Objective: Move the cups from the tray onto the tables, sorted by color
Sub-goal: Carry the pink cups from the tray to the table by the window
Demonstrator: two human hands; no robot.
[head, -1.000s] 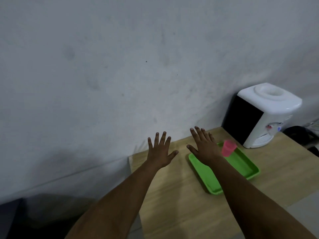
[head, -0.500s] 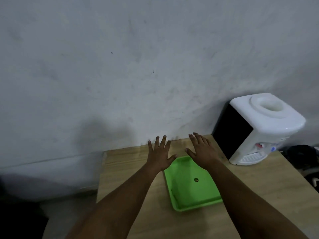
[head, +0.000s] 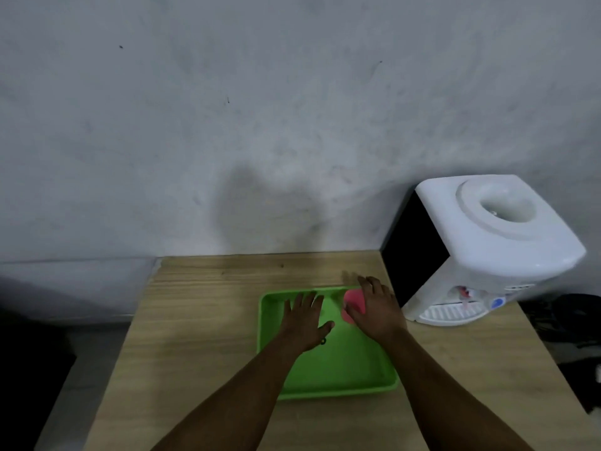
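A green tray (head: 341,366) lies on a wooden table (head: 201,320). One pink cup (head: 353,299) stands in the tray's far right corner, mostly hidden by my right hand (head: 377,310). That hand reaches over the cup with its thumb across the near side and its fingers stretched past it. I cannot tell whether it holds the cup firmly. My left hand (head: 304,320) hovers flat over the middle of the tray with fingers spread and holds nothing. I see no other cups.
A white water dispenser (head: 487,242) with a black side stands on the table's far right, close to the tray. A grey wall runs behind the table. Dark objects (head: 566,317) lie on the floor to the right. A small dark spot (head: 322,341) marks the tray floor.
The view has swung so the tray sits centred and closer. Both hands have come down over the tray, and my right hand has reached the pink cup.
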